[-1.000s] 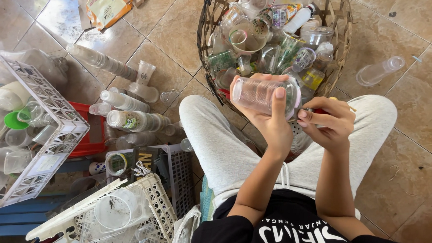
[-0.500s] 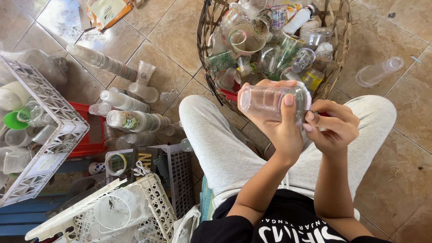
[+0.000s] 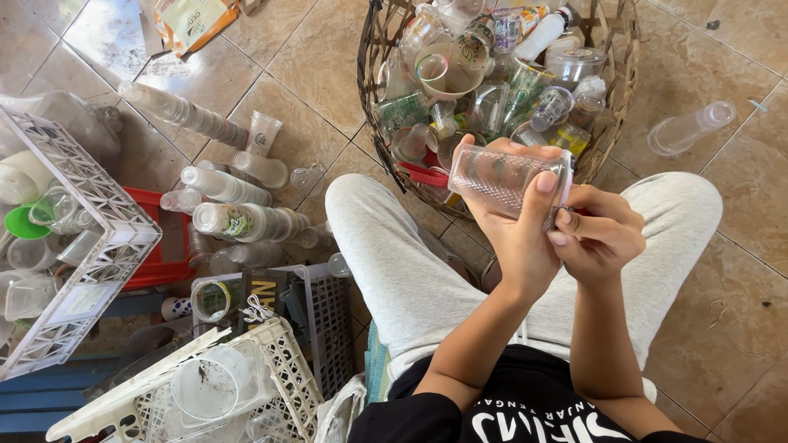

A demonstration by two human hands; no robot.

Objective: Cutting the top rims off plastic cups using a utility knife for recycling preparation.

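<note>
1. Clear plastic cup [image 3: 509, 178]: held above the lap, just in front of the woven basket [image 3: 617, 102]; long axis crosswise, rim toward the right.
2. Left hand [image 3: 516, 233]: grip closed around cup body from below.
3. Right hand [image 3: 600, 238]: nearer the rim end, fingertips pinched at it; pinched item too small to tell.
4. White crate [image 3: 97, 219]: far left, holding cups.

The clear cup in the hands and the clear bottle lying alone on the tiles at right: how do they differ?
The clear cup is gripped by the left hand above the lap; the clear bottle lies untouched on the floor. The cup is wide and dimpled, the bottle slimmer and smoother. Both are see-through plastic, lying sideways.
</note>
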